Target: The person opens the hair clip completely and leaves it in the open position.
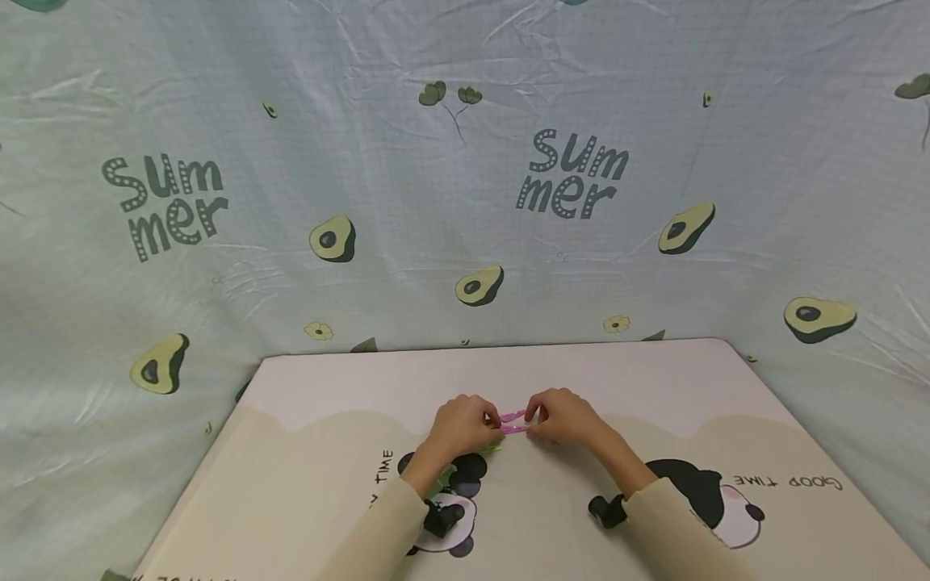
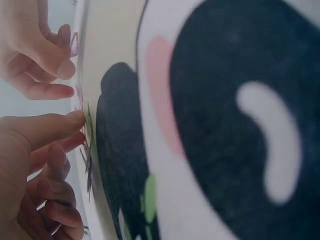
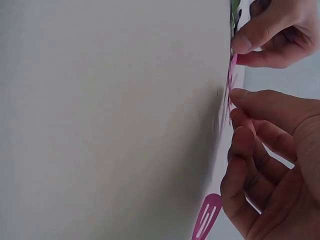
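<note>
Pink strips [image 1: 514, 429]: two, thin, glossy, held over the mat [image 1: 523, 532], just beyond the panda [image 1: 467, 524] and to its right. Long axis runs side to side, from hand to hand; the nearer strip almost level, the farther tilting up a little at its right end. Fingers cover both ends, so whether the two join into one loop, or which end leads, I cannot tell.

Left hand [image 1: 465, 424], beyond the panda's ears: thumb and forefinger pinch the left end of the strips, other fingers curled under. Right hand [image 1: 563, 415], beyond the panda and well to its right: fingertips pinch the right end, remaining fingers loosely bent. A magenta clip [image 3: 206, 216] by the right hand, flat, rounded at one end, two long slots along it; right of the panda.

Sleeves [image 1: 385, 516], plain beige cloth, a black camera [image 1: 607, 512] at each wrist, the left one overlapping the panda's face.

Mat smooth and matt, cream, with a paler scalloped band beyond the panda. Second panda [image 1: 741, 516] printed well to the right of the first. Curtain [image 1: 407, 186] behind, thin, creased, slightly shiny, grey-green, avocado prints and "summer" lettering.
</note>
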The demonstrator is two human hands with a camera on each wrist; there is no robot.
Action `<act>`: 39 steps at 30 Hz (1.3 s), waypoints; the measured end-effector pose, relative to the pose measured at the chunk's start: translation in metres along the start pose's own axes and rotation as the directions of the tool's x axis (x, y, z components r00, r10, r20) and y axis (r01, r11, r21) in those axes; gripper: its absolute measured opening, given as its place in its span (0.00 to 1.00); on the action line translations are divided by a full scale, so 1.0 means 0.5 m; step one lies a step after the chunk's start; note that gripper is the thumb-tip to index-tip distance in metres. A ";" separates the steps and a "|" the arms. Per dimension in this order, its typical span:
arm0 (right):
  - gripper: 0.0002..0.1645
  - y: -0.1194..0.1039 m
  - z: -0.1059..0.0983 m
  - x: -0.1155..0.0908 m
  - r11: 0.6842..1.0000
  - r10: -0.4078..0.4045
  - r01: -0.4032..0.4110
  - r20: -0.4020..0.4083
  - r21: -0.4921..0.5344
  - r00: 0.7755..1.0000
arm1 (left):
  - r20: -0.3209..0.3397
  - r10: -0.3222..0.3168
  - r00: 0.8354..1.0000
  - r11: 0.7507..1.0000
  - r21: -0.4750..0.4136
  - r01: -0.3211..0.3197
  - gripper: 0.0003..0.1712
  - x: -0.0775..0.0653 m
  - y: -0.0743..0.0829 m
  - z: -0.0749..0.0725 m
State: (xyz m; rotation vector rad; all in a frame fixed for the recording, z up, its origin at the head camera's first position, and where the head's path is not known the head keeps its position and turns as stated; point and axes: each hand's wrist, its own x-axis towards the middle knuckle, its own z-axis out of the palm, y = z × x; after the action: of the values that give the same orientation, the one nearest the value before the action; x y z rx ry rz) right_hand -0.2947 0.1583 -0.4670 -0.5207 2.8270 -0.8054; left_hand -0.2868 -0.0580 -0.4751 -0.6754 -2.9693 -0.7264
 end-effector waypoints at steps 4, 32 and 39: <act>0.05 0.000 0.009 0.005 1.000 -0.004 0.004 -0.002 -0.007 1.000 | 0.006 -0.010 1.000 1.000 0.002 0.010 0.09 0.000 0.001 0.002; 0.03 0.001 0.003 -0.004 0.997 -0.079 0.078 -0.067 -0.013 0.995 | -0.074 -0.020 0.997 0.995 -0.098 0.013 0.07 -0.009 0.007 -0.003; 0.02 -0.027 -0.015 -0.029 0.989 -0.118 0.103 -0.146 -0.105 0.982 | -0.160 -0.037 0.986 0.978 -0.207 0.003 0.05 -0.027 0.019 -0.017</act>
State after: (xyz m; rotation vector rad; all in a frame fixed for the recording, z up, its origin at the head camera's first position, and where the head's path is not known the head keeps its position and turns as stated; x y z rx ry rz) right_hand -0.2791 0.1562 -0.4527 -0.6627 3.0129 -0.7594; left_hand -0.2714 -0.0596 -0.4648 -0.5633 -2.7816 -1.0477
